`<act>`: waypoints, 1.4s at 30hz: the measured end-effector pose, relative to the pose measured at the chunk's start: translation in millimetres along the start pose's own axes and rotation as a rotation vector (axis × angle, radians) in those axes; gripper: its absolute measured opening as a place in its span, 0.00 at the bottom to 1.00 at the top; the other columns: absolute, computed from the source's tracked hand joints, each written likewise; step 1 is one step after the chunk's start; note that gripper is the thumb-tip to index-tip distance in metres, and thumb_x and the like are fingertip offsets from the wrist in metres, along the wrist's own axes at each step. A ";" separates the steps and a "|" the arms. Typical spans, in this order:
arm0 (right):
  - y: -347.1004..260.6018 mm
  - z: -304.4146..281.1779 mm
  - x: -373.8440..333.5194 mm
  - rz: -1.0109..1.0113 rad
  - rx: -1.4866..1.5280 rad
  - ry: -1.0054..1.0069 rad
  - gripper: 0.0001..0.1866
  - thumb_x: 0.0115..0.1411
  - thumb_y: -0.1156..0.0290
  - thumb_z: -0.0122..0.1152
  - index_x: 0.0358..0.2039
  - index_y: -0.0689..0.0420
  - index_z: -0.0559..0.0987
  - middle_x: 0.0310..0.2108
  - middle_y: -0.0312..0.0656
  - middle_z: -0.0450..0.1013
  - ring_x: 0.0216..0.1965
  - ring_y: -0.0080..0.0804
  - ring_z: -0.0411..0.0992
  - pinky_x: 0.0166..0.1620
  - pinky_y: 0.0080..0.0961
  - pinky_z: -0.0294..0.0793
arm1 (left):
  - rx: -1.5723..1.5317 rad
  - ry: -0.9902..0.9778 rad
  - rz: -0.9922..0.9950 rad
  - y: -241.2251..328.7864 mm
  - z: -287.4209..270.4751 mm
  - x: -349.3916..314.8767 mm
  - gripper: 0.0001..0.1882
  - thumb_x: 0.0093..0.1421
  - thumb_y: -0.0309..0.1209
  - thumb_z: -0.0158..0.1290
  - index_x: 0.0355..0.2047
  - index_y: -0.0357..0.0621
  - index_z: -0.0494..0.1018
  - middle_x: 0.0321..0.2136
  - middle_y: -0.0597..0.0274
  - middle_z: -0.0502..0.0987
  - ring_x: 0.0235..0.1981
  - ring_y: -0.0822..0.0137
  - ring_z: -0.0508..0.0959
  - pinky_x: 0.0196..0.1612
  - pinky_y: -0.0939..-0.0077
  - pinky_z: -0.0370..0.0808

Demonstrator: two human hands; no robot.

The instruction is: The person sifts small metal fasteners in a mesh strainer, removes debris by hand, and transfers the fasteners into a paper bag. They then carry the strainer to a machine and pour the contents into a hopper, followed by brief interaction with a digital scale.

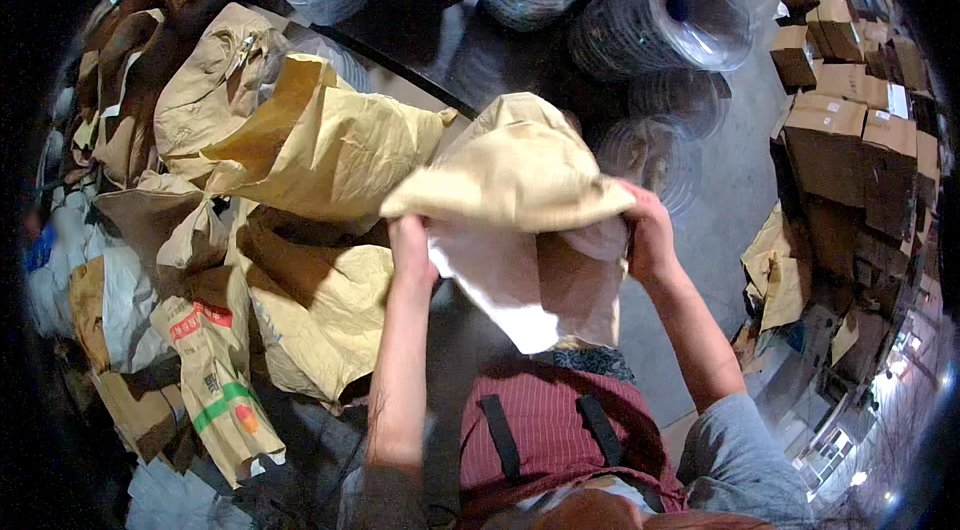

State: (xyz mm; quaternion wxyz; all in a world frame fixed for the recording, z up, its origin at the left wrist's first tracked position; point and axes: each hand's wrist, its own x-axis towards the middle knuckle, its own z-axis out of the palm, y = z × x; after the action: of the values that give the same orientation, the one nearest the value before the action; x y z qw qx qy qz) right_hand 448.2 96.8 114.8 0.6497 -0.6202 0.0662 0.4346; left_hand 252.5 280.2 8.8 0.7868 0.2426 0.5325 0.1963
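Note:
A large tan paper sack (510, 180) with a white inner side is held up in front of me, its mouth spread toward my body. My left hand (411, 242) is closed on the sack's left edge, the fingers partly hidden under the paper. On the opposite edge, my right hand (648, 227) grips the paper with its fingers wrapped round it. The sack looks slightly blurred by motion. Just left of it lies a crumpled yellow-tan paper sack (335, 145), its end gaping. Another yellow-tan sack (330, 315) lies below that one, beside my left forearm.
Stacks of clear plastic tubs (665, 15) stand or lie ahead on the dark surface. Cardboard boxes (825, 135) pile up at the right. A printed paper sack (215, 370) and white plastic bags (125, 310) lie at the left. Grey floor (705, 260) runs along the right.

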 end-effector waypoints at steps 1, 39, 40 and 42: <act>-0.9 -9.6 -12.5 0.014 -0.098 -0.117 0.11 0.52 0.71 0.52 0.33 0.64 0.77 0.30 0.33 0.74 0.31 0.19 0.70 0.34 0.15 0.68 | -0.090 -0.081 0.028 -15.9 -12.1 -15.6 0.17 0.66 0.35 0.38 0.46 0.38 0.71 0.42 0.55 0.75 0.43 0.62 0.77 0.45 0.66 0.77; 276.0 -209.9 230.8 -0.166 -1.667 -0.544 0.17 0.49 0.58 0.60 0.25 0.61 0.81 0.26 0.52 0.76 0.30 0.50 0.77 0.34 0.43 0.76 | 1.322 -0.230 -0.095 -245.6 86.3 124.4 0.20 0.62 0.37 0.47 0.20 0.34 0.75 0.14 0.57 0.76 0.14 0.66 0.74 0.24 0.68 0.72; 271.2 -188.4 227.1 -0.102 -1.614 -0.667 0.14 0.48 0.62 0.59 0.24 0.61 0.80 0.25 0.54 0.76 0.29 0.49 0.77 0.33 0.42 0.76 | 1.481 -0.256 -0.005 -231.6 66.8 118.3 0.20 0.60 0.37 0.47 0.19 0.35 0.76 0.13 0.58 0.77 0.14 0.66 0.75 0.25 0.68 0.73; 230.0 -127.9 166.7 -0.300 -1.543 -0.473 0.11 0.43 0.65 0.58 0.20 0.60 0.78 0.20 0.54 0.74 0.24 0.51 0.75 0.30 0.45 0.74 | 1.530 -0.119 0.149 -217.0 17.1 102.0 0.21 0.59 0.41 0.47 0.18 0.38 0.77 0.13 0.59 0.77 0.15 0.66 0.75 0.27 0.68 0.73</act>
State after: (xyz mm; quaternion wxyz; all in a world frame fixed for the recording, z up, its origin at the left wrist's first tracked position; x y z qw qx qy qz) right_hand 459.6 33.0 -190.0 0.0885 -0.7866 -0.4739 0.3857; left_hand 315.7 160.3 -189.8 0.4120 0.7645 0.4590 -0.1873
